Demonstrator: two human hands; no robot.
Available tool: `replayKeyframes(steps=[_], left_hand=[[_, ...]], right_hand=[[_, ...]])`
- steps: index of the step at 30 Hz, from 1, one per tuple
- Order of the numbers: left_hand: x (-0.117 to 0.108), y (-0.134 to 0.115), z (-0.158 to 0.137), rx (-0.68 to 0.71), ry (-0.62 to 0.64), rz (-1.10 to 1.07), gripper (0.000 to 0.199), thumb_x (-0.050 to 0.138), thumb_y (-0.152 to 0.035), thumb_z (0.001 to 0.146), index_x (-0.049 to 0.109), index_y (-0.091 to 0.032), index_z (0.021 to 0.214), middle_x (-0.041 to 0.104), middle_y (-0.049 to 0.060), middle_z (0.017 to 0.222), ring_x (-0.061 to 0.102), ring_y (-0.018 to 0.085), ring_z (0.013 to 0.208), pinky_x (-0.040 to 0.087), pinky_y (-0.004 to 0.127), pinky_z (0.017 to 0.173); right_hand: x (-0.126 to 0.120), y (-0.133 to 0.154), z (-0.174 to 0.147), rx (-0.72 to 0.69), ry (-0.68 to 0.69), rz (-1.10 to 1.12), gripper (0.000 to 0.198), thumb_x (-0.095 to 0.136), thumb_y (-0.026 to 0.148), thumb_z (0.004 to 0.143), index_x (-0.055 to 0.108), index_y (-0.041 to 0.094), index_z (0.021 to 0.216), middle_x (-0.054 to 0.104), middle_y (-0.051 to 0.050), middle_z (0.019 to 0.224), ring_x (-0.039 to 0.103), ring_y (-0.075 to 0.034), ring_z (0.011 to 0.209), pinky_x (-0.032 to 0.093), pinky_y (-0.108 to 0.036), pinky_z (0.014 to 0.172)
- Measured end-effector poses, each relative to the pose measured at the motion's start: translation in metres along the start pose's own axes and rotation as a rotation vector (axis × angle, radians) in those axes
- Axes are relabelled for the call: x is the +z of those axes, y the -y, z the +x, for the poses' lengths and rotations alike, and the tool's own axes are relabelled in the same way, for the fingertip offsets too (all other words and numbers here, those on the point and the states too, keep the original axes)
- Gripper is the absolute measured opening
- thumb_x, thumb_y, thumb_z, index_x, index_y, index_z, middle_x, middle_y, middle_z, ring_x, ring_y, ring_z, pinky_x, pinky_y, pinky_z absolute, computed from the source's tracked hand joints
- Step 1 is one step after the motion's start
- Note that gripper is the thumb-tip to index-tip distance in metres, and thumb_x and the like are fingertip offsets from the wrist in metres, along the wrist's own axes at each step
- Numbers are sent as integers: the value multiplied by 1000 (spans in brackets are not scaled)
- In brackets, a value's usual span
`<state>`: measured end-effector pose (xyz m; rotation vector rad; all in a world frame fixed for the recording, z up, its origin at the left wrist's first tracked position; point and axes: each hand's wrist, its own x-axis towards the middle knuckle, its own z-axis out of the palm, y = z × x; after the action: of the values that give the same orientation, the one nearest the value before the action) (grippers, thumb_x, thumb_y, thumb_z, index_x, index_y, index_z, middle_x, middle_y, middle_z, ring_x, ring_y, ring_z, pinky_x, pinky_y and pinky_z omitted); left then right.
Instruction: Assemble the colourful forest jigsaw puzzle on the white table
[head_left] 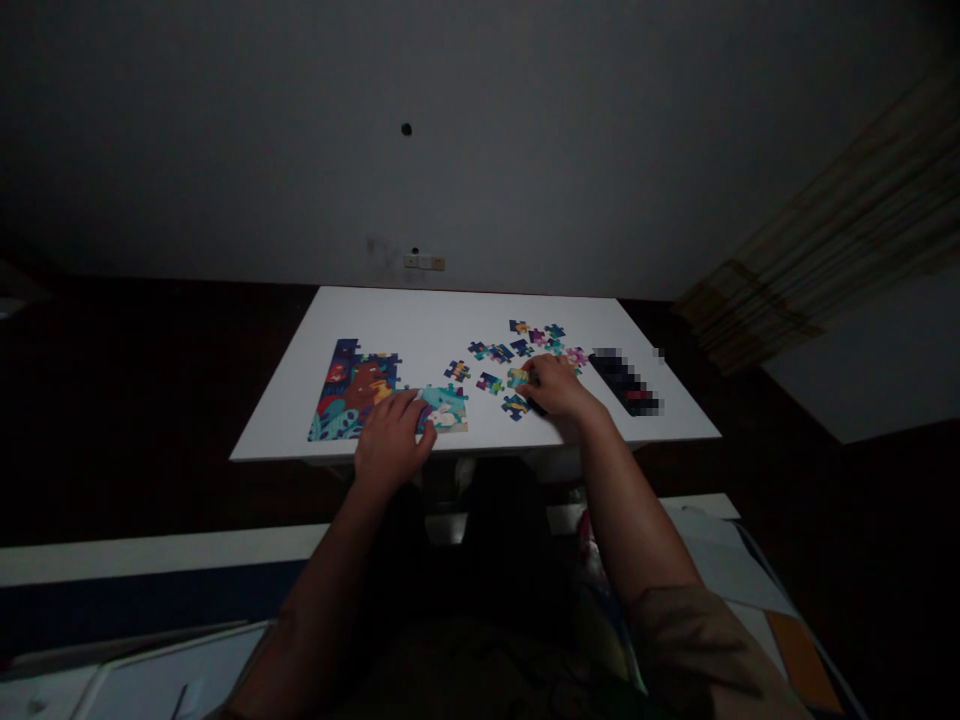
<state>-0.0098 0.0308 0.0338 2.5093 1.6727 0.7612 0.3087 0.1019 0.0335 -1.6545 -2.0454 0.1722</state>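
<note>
A partly joined jigsaw puzzle (367, 380) lies at the left of the white table, showing a brown bear, leaves and a white rabbit. My left hand (395, 436) rests on its lower edge, fingers stretched out and a little apart. Over the loose pieces, my right hand (556, 386) is bent down, thumb and fingertips closed on a yellow-green puzzle piece (517, 378); the palm hides part of what lies beneath. Close by are a blue puzzle piece (515, 407), a purple-green puzzle piece (490, 383) and a dark orange-dotted puzzle piece (457, 371).
Several more loose pieces (522, 348) are spread behind my right hand. A dark, blurred-out flat object (626, 383) lies at the right of the white table (420, 315). Beyond the far edge is a wall with a socket (424, 262); a curtain (780, 270) hangs at right.
</note>
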Motion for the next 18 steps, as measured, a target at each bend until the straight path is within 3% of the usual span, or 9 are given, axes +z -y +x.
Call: replayKeyframes(steps=[5, 9, 11, 18], left_hand=[[-1, 0, -2, -25, -10, -14, 30, 48, -30, 88, 58, -25, 116, 55, 9, 130, 47, 29, 123, 37, 48, 104], [-1, 1, -3, -30, -2, -33, 30, 49, -30, 88, 59, -24, 115, 55, 9, 131, 47, 29, 123, 37, 48, 105], [-1, 2, -3, -31, 0, -40, 30, 49, -30, 88, 58, -24, 116, 55, 8, 131, 47, 29, 123, 36, 48, 105], [0, 4, -5, -24, -4, -39, 31, 47, -32, 89, 58, -22, 117, 55, 9, 132, 45, 28, 125, 34, 48, 107]], right_hand=[[-3, 45, -17, 149, -96, 389, 15, 66, 36, 75, 58, 24, 78, 61, -2, 70, 54, -17, 61, 41, -31, 58], [20, 84, -44, 267, -76, 699, 32, 63, 38, 76, 57, 26, 106, 64, -1, 76, 58, -16, 56, 43, -28, 51], [32, 95, -55, 271, -45, 641, 36, 60, 39, 79, 60, 26, 112, 66, -1, 75, 59, -17, 58, 44, -29, 52], [49, 111, -64, 311, -151, 391, 27, 56, 43, 82, 68, 26, 99, 67, -3, 74, 61, -23, 67, 44, -34, 61]])
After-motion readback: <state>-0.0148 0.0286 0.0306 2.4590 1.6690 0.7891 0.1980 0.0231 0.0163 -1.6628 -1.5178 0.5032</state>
